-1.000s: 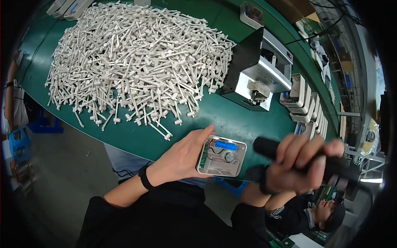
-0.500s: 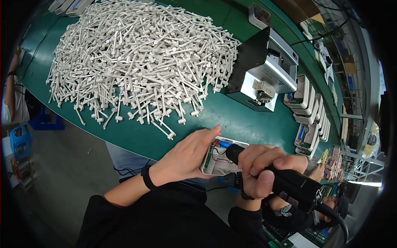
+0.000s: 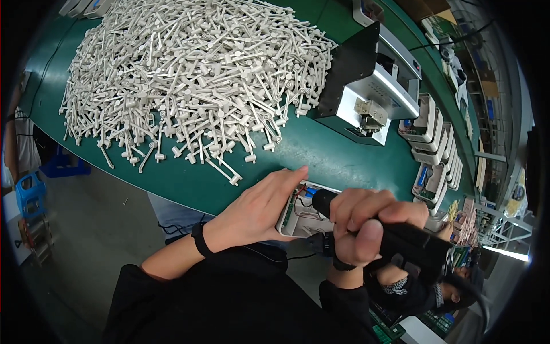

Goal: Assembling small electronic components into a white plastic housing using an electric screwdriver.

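Note:
My left hand [image 3: 260,209] lies flat on the left side of a small white open housing [image 3: 296,218] at the near edge of the green table [image 3: 321,157], holding it down. Wires and a green board show inside the housing. My right hand [image 3: 366,221] is closed around a black electric screwdriver [image 3: 409,241], whose front end points down into the housing. A black band sits on my left wrist.
A big heap of white plastic stick parts [image 3: 195,80] covers the table's left and middle. A black and white machine [image 3: 372,86] stands at the right. Behind it runs a row of white housings [image 3: 435,137]. Another person's head [image 3: 452,286] is below right.
My right hand has brought the black screwdriver leftward and down onto the housing. The housing now shows its open inside instead of the face with the blue screen.

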A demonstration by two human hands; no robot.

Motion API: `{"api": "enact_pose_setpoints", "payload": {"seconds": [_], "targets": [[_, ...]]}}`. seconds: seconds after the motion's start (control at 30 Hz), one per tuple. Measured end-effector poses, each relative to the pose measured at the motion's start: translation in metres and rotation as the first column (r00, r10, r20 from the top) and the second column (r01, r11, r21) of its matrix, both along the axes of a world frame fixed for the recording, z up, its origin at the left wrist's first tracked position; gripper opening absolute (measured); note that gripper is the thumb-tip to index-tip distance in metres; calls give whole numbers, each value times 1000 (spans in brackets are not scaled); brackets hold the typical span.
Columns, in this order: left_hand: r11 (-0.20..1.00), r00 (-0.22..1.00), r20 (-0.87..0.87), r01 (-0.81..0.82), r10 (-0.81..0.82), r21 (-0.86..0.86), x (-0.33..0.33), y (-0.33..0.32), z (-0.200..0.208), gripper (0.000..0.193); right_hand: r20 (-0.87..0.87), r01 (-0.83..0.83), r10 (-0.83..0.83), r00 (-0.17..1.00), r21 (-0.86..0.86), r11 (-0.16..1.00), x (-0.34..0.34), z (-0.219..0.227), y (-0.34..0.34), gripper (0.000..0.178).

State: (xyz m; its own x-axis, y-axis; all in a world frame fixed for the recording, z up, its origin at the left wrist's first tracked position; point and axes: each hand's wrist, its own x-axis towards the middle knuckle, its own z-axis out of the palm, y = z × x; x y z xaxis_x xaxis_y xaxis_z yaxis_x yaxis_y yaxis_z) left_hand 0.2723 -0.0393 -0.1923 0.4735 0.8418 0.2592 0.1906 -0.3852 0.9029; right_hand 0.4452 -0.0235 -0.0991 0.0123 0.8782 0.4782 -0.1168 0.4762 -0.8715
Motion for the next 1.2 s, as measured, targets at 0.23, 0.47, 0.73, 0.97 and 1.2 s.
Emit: {"api": "enact_pose_setpoints", "payload": {"seconds": [0.23,0.47,0.73,0.97,1.2], "targets": [[989,983,-159,110,-93,102,6,5,25,116,39,76,-76,996,4,997,11,-9,-1,25],[991,854,-503,129,-132,-40,64,28,85,94,-137,126,-66,988,497,858,79,83,-59,27],[858,887,-406,373,-219,353,320,92,12,52,-348,451,-322,881,411,792,126,81,-118,33],[858,846,-364,477,-390,189,267,91,63,47,-236,631,-587,774,222,743,156,51,-112,37],[917,935,-102,-305,339,256,108,334,192,34,297,425,-398,868,-28,905,186,35,9,52]]}}
